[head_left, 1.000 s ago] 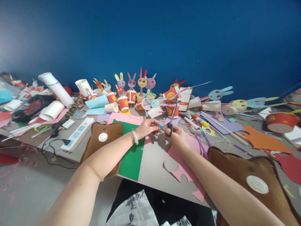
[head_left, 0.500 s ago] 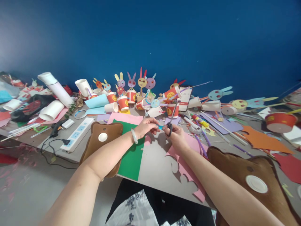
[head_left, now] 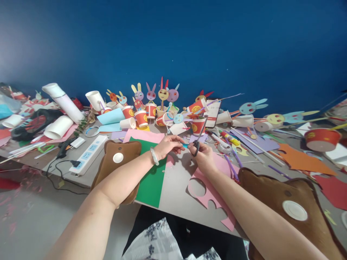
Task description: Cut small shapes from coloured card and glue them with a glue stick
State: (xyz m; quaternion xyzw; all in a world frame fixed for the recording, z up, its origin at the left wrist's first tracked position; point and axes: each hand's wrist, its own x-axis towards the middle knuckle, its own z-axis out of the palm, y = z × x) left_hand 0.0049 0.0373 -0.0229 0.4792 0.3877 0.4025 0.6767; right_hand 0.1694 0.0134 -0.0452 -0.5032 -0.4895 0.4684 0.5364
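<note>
Two bare arms converge in front: the left forearm (head_left: 116, 186) slants up and rightward from the bottom edge, the right forearm (head_left: 244, 200) up and leftward. The left hand (head_left: 166, 147) pinches its fingertips together; just beside it, the right hand (head_left: 204, 157) is curled in a grip

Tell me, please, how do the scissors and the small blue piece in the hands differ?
The scissors have a dark handle; the small piece is blue. The scissors are long; the small piece looks much shorter. The right hand holds the scissors; the left hand pinches the small piece. Both are held above the table.
</note>
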